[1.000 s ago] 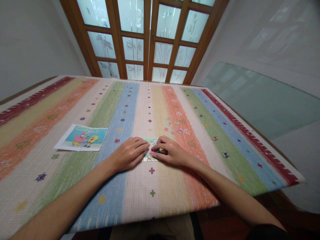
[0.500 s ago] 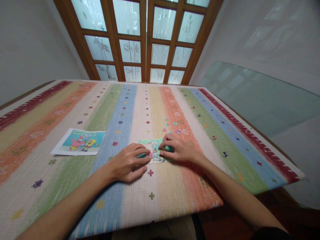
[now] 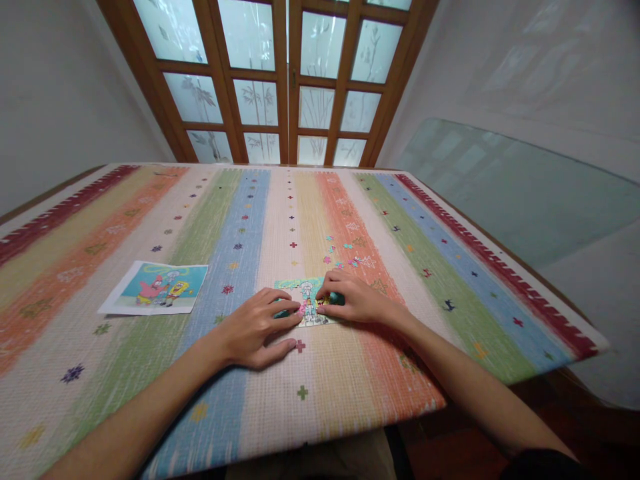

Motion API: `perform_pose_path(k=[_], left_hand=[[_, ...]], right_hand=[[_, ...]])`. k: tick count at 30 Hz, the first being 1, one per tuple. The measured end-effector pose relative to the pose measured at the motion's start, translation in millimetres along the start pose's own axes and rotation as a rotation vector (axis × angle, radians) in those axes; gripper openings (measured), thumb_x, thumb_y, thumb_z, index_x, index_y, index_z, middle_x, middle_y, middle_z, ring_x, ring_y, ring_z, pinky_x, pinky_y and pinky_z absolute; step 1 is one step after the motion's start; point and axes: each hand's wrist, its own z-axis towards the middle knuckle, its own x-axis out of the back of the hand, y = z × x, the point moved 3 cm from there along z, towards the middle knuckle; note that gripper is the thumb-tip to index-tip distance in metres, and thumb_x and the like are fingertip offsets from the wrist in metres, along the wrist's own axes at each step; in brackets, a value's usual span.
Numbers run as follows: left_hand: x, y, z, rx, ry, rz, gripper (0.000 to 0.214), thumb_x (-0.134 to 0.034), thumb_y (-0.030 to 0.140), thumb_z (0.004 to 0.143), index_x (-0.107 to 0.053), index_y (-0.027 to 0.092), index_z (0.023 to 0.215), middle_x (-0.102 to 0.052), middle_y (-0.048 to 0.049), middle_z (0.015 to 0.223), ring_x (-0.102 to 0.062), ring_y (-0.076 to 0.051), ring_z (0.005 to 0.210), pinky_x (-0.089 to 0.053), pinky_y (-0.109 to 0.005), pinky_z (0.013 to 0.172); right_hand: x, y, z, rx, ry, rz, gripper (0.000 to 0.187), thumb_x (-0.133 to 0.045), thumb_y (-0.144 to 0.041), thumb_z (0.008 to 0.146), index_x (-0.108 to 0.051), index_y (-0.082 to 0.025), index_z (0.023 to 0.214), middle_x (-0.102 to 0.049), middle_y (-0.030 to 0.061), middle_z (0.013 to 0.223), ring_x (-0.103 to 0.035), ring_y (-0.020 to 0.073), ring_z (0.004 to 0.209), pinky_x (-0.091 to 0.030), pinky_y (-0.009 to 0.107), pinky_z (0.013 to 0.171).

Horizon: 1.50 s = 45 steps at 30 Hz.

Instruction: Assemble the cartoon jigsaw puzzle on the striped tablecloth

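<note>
A small, partly assembled jigsaw puzzle (image 3: 307,293) lies on the striped mat near the middle of the table. My left hand (image 3: 255,327) rests flat beside it, fingers stretched out, fingertips touching the puzzle's left edge. My right hand (image 3: 356,300) is on the puzzle's right side, its fingers curled and pressed together over a teal puzzle piece (image 3: 336,299). Several loose puzzle pieces (image 3: 345,257) are scattered on the mat just beyond the right hand.
A printed cartoon reference picture (image 3: 155,288) lies to the left on the striped mat (image 3: 150,220). A glass tabletop (image 3: 500,193) extends to the right past the mat's red border. Wooden doors with frosted panes (image 3: 280,80) stand behind the table.
Both hands have slid slightly apart off the puzzle's middle, so more of it shows. The left fingertips moved to its left edge and the right hand shifted right. The camera tilted a little.
</note>
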Motion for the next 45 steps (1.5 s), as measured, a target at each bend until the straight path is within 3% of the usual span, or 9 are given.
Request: perform_pose_path(k=[20, 32, 36, 40, 45], left_hand=[[-1.1, 2, 1, 0.065, -0.038, -0.048, 0.038, -0.065, 0.04, 0.094, -0.068, 0.021, 0.126, -0.073, -0.0096, 0.126, -0.061, -0.033, 0.117, -0.052, -0.052, 0.096], [-1.0, 1, 0, 0.026, -0.025, -0.026, 0.046, -0.063, 0.045, 0.096, -0.062, 0.017, 0.132, -0.07, -0.0134, 0.127, -0.062, -0.033, 0.115, -0.053, -0.052, 0.096], [7.0, -8, -3, 0.035, 0.054, 0.023, 0.043, -0.056, 0.04, 0.1, -0.055, 0.018, 0.137, -0.068, -0.0137, 0.128, -0.063, -0.03, 0.114, -0.054, -0.049, 0.095], [15.3, -20, -9, 0.104, 0.128, 0.135, 0.04, -0.053, 0.035, 0.102, -0.052, 0.017, 0.138, -0.068, -0.0137, 0.123, -0.063, -0.029, 0.112, -0.053, -0.047, 0.096], [15.8, -32, -15, 0.159, 0.125, 0.297, 0.034, -0.048, 0.026, 0.103, -0.051, 0.015, 0.134, -0.068, -0.0141, 0.122, -0.063, -0.028, 0.11, -0.052, -0.046, 0.096]], right_hand=[[-1, 2, 0, -0.014, -0.011, 0.001, 0.012, -0.071, -0.031, 0.093, -0.072, -0.019, 0.097, -0.066, 0.0079, 0.098, -0.06, 0.022, 0.093, -0.047, 0.037, 0.086], [4, 3, 0, -0.026, -0.025, 0.034, 0.016, -0.072, -0.036, 0.093, -0.073, -0.021, 0.099, -0.065, 0.0068, 0.098, -0.06, 0.0212, 0.094, -0.048, 0.036, 0.086], [28, 19, -3, -0.101, 0.075, 0.044, 0.013, -0.068, -0.033, 0.094, -0.073, -0.021, 0.098, -0.065, 0.006, 0.091, -0.059, 0.0195, 0.084, -0.048, 0.034, 0.079], [56, 50, -15, -0.178, 0.214, -0.09, 0.017, -0.065, -0.034, 0.094, -0.073, -0.019, 0.091, -0.065, 0.0059, 0.084, -0.057, 0.0196, 0.076, -0.046, 0.034, 0.075], [63, 85, -28, -0.317, 0.239, -0.247, 0.021, -0.062, -0.036, 0.093, -0.074, -0.019, 0.096, -0.063, 0.0074, 0.084, -0.058, 0.0215, 0.074, -0.045, 0.035, 0.075]])
